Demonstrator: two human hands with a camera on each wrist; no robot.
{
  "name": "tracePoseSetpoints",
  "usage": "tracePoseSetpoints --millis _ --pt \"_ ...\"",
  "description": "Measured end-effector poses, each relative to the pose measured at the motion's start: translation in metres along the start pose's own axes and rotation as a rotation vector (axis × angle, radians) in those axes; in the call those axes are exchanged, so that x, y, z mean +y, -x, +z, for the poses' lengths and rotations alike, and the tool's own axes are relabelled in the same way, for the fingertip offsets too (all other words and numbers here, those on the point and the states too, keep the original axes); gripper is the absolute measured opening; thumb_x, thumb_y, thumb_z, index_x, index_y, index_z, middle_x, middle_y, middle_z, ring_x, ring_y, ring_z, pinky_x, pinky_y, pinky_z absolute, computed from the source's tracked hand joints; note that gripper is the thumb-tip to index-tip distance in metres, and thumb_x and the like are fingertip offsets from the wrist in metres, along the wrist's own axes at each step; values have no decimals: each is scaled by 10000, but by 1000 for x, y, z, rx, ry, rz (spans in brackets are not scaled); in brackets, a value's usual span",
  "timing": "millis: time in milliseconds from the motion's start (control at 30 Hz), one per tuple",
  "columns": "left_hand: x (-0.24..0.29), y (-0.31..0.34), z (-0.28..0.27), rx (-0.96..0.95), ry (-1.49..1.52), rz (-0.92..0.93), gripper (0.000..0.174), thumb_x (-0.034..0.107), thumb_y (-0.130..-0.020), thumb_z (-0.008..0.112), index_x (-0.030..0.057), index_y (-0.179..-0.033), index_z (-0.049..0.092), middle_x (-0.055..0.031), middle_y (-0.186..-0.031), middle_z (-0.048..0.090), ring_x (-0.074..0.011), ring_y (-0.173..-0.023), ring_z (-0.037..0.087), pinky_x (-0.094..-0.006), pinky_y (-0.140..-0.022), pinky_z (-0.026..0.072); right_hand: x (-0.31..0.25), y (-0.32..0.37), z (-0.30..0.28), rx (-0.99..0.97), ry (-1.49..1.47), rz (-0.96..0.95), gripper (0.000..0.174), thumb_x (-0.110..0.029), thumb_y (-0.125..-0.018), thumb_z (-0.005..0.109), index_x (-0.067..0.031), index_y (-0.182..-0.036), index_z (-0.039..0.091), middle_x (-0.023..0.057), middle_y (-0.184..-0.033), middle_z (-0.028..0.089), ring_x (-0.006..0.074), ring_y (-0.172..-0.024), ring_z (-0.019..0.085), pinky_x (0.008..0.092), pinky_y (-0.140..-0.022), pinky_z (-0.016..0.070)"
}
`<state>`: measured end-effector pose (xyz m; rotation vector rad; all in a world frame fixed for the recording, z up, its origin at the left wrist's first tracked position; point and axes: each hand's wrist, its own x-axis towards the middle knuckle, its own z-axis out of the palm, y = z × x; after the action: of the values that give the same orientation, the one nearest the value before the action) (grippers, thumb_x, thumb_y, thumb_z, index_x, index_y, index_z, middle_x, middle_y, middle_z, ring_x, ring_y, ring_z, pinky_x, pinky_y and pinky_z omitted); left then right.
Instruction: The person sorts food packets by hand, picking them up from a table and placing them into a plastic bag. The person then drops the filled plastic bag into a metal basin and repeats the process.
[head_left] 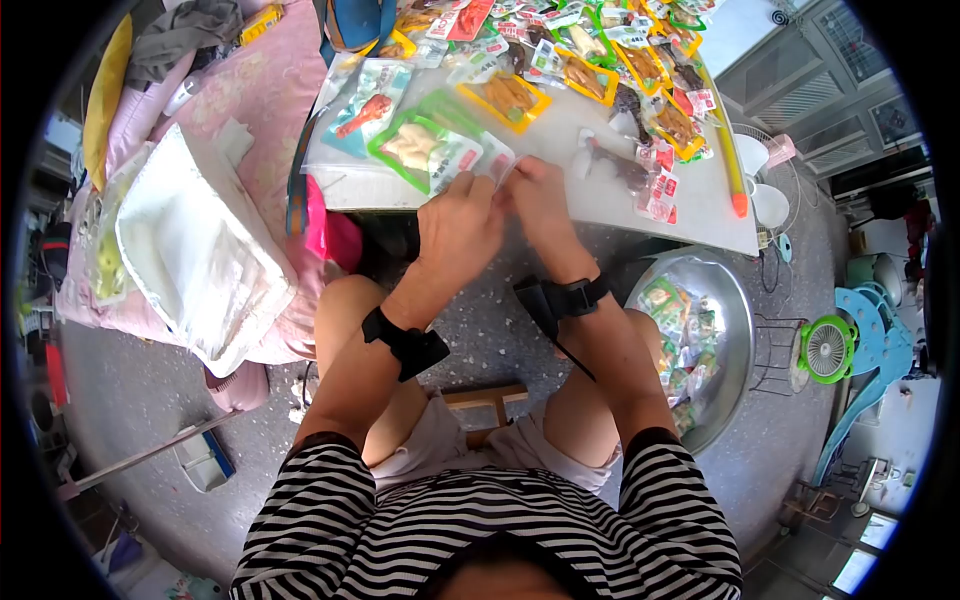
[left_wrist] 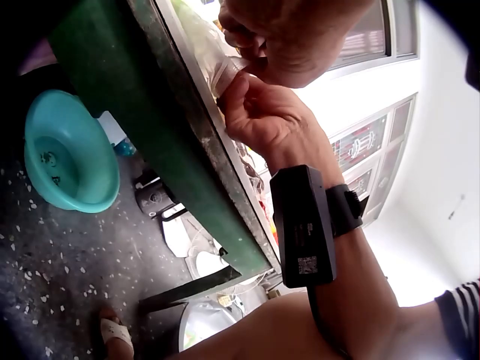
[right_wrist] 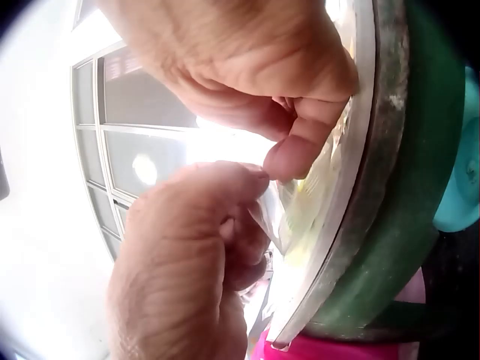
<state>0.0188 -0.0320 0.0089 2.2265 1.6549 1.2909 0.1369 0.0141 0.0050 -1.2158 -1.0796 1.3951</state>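
In the head view, a green-edged packet with pale contents (head_left: 410, 145) lies at the table's near edge. Just right of it, my left hand (head_left: 460, 225) and right hand (head_left: 540, 200) meet at a clear plastic packet end (head_left: 497, 158), pinching it between thumbs and fingers. The left wrist view shows my left hand (left_wrist: 300, 34) above my right hand (left_wrist: 266, 116), fingertips close together on the clear plastic (left_wrist: 227, 75). In the right wrist view, my right hand (right_wrist: 247, 60) and left hand (right_wrist: 187, 255) touch the thin film (right_wrist: 289, 214); curled fingers partly hide it.
Many food packets (head_left: 505, 98) cover the table's (head_left: 380, 192) far part. A metal basin (head_left: 735, 345) with packets stands on the floor at right. A white foam box (head_left: 190, 250) lies on the pink cloth at left. A teal basin (left_wrist: 71, 150) is under the table.
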Motion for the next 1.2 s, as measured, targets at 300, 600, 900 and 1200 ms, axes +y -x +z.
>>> tracePoseSetpoints --millis 300,600,900,1200 --pt "-7 -1 -1 -74 42 -68 118 34 -705 620 31 -788 535 -142 -753 583 -372 -653 596 -451 -560 469 -2 -14 0 -107 527 -148 162 -56 -769 565 37 -651 628 83 -564 602 141 -501 567 276 -484 472" --pt "-9 2 -2 -173 -45 -57 143 66 -703 661 30 -784 548 -138 -754 595 -355 -681 615 -440 -576 480 -16 -13 -58 123 426 -139 343 -307 -898 614 25 -817 645 66 -650 621 94 -523 542 249 -469 430" --pt "-11 3 5 -312 -258 49 252 74 -704 685 13 -868 503 -157 -850 606 -361 -735 627 -450 -602 507 10 -42 -36 66 124 -183 274 -184 -795 737 35 -909 619 73 -725 635 108 -546 577 253 -407 447" --pt "0 -2 -7 -122 -151 147 111 2 -745 576 57 -836 542 -157 -781 584 -392 -649 581 -465 -561 459 -10 -8 -49 -155 82 124 626 -555 -801 673 68 -842 627 120 -690 653 119 -536 593 215 -426 448"
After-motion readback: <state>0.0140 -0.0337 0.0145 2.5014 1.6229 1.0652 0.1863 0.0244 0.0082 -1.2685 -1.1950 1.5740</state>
